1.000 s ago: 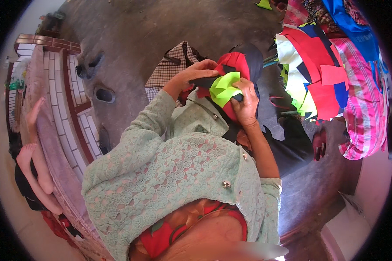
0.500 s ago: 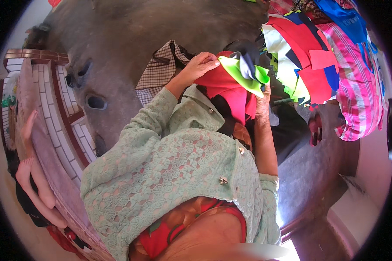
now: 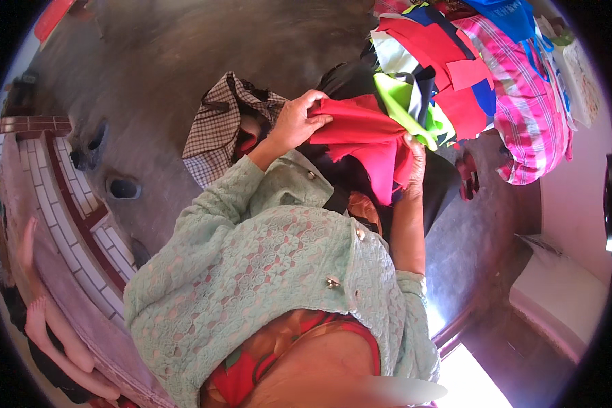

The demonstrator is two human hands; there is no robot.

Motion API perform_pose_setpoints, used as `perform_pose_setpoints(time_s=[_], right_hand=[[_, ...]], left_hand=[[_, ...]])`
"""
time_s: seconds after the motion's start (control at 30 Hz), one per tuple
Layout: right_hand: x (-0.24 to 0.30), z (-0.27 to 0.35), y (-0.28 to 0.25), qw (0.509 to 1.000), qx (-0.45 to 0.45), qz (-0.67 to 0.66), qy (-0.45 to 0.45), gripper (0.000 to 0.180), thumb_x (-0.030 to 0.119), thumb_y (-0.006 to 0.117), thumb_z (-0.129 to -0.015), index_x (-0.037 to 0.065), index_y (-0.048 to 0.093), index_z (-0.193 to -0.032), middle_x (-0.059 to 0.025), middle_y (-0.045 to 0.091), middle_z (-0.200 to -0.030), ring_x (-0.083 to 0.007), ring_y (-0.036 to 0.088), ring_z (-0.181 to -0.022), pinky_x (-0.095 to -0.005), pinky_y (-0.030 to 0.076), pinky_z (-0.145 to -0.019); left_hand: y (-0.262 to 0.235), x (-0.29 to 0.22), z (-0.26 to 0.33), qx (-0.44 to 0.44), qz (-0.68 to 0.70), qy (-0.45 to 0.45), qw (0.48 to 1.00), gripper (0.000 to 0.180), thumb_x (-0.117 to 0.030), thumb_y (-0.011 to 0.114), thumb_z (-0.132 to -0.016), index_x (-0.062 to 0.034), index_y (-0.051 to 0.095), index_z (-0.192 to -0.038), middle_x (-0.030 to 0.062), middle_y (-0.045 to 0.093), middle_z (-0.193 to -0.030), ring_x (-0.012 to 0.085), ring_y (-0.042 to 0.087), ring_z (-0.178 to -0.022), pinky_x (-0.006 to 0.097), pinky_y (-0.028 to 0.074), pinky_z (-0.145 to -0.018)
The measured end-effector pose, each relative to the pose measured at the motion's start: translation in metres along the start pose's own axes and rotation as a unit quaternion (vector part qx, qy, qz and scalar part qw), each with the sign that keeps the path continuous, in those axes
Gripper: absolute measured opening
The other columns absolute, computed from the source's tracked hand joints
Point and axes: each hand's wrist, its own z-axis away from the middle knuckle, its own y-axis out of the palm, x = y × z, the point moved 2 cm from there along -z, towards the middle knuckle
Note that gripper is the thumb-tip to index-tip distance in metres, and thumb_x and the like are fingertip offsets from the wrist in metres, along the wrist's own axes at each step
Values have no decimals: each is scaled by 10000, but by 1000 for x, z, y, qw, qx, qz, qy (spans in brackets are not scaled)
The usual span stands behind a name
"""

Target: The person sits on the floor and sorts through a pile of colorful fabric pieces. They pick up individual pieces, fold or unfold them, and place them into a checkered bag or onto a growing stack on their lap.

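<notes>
grey floor (image 3: 149,81) below, hands (image 3: 294,125) holding red cloth (image 3: 357,121)

- Left grip (image 3: 294,126), 12 o'clock, plus right grip (image 3: 417,162), 2 o'clock: 2 total.
- Red cloth (image 3: 360,124), 1 o'clock: layers overlap, count indeterminable.
- Checked cloth article (image 3: 207,129), 10 o'clock: 1.
- Pink plaid bundle (image 3: 528,112), 2 o'clock: 1.
- Blue bag (image 3: 506,13), between 1 and 2 o'clock: 1.
- Jacket buttons (image 3: 333,283), from 12 to 5 o'clock: 3 visible.
- Bare feet (image 3: 36,317), 8 to 9 o'clock: 2.

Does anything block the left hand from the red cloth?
Nothing visible does: the left hand grips the red cloth directly at its left side. The neon-green fabric piece is toward the right hand, out of the way.
</notes>
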Motion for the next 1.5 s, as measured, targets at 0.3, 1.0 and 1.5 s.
perform_pose_setpoints(time_s=[0.3, 1.0, 1.5], right_hand=[[47, 27, -5, 992, -42, 65, -99, 287, 43, 676, -772, -26, 570, -1030, -149, 636, -879, -231, 618, -728, -342, 533, -662], [153, 83, 15, 948, -35, 28, -314, 373, 49, 696, -742, -14, 560, -1083, -145, 615, -910, -239, 576, -776, -310, 480, -568], [27, 34, 15, 597, 75, 751, -272, 788, 44, 759, -531, 175, 486, -1258, -124, 516, -1233, -313, 517, -1090, -413, 374, -965]], left_hand=[[-1, -24, 3, 124, 205, -102, 965, 177, -81, 679, -826, 0, 607, -966, -16, 619, -832, 42, 536, -771, 235, 460, -704], [38, -56, 2, 234, -21, -26, 972, 137, -78, 615, -833, -20, 536, -928, 109, 615, -796, 212, 574, -655, 270, 477, -654], [-6, -27, -17, 152, -25, -106, 982, 419, -66, 690, -787, -34, 486, -1153, 95, 576, -1066, 144, 571, -889, 276, 508, -727]])
